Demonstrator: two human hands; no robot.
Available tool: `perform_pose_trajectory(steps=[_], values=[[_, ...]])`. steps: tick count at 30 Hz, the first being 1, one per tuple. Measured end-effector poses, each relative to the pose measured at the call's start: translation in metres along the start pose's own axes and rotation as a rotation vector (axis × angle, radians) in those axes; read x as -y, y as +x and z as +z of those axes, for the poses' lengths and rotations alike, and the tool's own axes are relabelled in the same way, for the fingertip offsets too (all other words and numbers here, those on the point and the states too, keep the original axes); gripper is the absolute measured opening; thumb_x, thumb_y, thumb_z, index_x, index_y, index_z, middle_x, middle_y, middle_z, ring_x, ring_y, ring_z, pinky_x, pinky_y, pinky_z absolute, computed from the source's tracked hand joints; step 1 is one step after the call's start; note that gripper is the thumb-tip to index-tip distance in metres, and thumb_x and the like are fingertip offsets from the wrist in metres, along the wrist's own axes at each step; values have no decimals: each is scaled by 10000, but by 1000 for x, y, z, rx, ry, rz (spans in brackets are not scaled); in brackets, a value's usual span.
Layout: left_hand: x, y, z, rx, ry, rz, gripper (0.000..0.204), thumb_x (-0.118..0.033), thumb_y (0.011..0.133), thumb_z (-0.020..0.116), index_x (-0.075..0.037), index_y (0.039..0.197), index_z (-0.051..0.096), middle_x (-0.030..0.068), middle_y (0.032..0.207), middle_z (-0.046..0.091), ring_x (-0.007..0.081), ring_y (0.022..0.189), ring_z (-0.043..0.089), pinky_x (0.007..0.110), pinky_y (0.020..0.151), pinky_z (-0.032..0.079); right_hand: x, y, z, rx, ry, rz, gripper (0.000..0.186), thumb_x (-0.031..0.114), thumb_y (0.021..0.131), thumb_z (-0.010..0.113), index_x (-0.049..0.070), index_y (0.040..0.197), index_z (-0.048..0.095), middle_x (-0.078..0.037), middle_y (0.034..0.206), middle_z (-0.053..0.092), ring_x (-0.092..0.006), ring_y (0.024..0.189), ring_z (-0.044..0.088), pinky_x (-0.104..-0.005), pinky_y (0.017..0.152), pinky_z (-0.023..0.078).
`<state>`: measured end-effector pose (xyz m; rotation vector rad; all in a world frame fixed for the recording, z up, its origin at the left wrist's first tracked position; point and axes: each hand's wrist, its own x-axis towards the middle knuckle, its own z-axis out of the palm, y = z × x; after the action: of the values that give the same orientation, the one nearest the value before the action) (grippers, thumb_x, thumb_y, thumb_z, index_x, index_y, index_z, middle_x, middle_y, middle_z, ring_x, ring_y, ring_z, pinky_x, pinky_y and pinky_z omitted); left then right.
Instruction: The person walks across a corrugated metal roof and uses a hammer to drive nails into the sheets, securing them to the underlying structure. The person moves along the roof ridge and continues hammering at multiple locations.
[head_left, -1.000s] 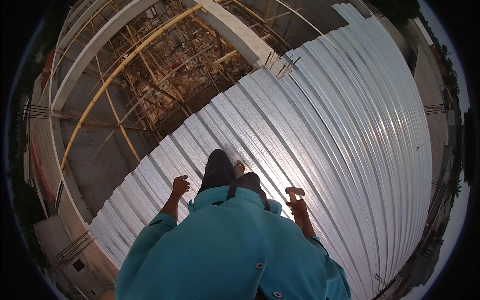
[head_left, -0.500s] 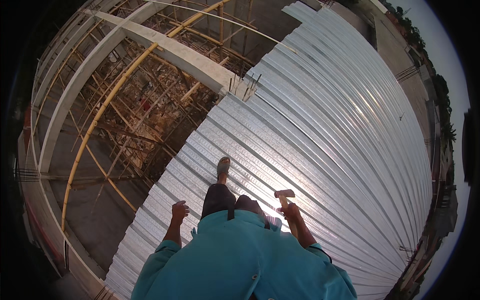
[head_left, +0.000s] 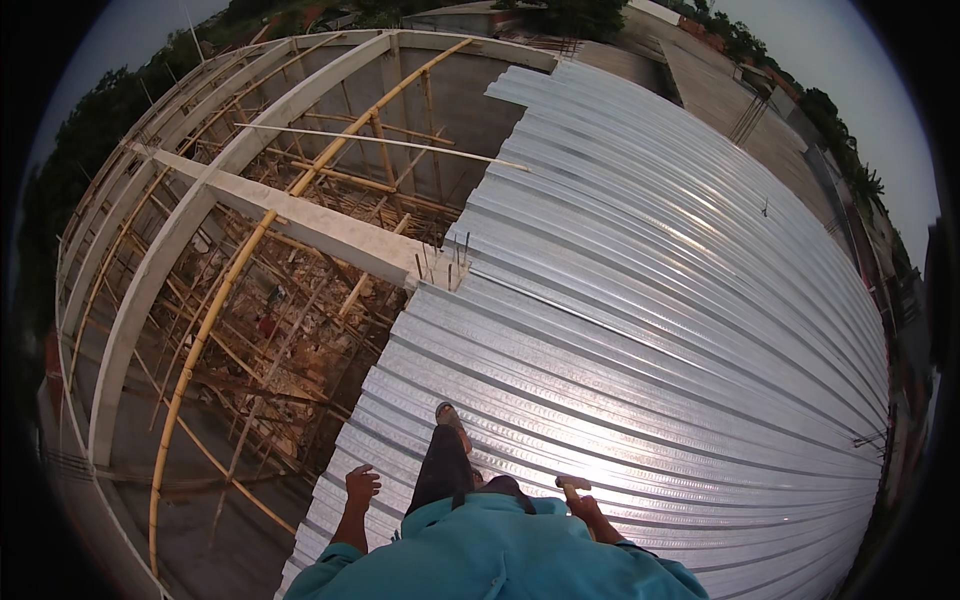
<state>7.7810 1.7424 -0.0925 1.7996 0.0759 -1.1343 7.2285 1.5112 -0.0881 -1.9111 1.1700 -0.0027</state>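
Observation:
My right hand is closed around the handle of a hammer, its head pointing away from me at my right side. Over the ribbed metal sheets hangs my left hand, fingers loosely bent and apart, with nothing in it. Beneath me, shiny corrugated metal decking spreads ahead and to the right. One sandalled foot is planted forward on it, left of the bright sun glare; the other foot is hidden.
Left of the decking's stepped edge is a deep drop with bamboo poles and rubble. A concrete beam meets the decking where upright steel bars stick out. A long thin pole reaches from the beams onto the sheets.
My view has tilted up, bringing more of the far edge and sky into sight. My hands, the hammer and my forward foot now sit lower in the picture.

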Motion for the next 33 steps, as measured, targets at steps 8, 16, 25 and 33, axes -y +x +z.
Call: perform_pose_trajectory(steps=[8,16,25,33], values=[[125,-23,-28,221,561,98,326,-140,951,511,-50,1257,578,200,880,689,269,579,633,362,473,494,67,39,-50,313,-211,606,430,278,800,667,61,1170,622,-168,916,696,-299,822,687,-419,770,534],[-7,18,43,-13,-145,-65,407,-30,871,513,1,1274,556,165,899,689,214,605,635,320,468,488,64,140,-93,264,-363,460,253,226,752,667,49,933,678,-131,735,701,-231,630,690,-405,638,542],[-102,44,56,-130,-124,8,395,-36,887,500,15,1270,578,164,946,698,168,624,628,284,485,479,128,296,-133,300,-100,557,260,111,803,719,-88,933,612,-174,709,673,-227,563,681,-363,478,552],[-66,38,41,-204,-140,-142,388,-26,854,551,-3,1238,599,146,882,704,176,596,622,294,463,456,143,340,-123,322,-399,494,197,112,768,639,-28,901,601,-114,666,676,-191,508,667,-339,508,547]])
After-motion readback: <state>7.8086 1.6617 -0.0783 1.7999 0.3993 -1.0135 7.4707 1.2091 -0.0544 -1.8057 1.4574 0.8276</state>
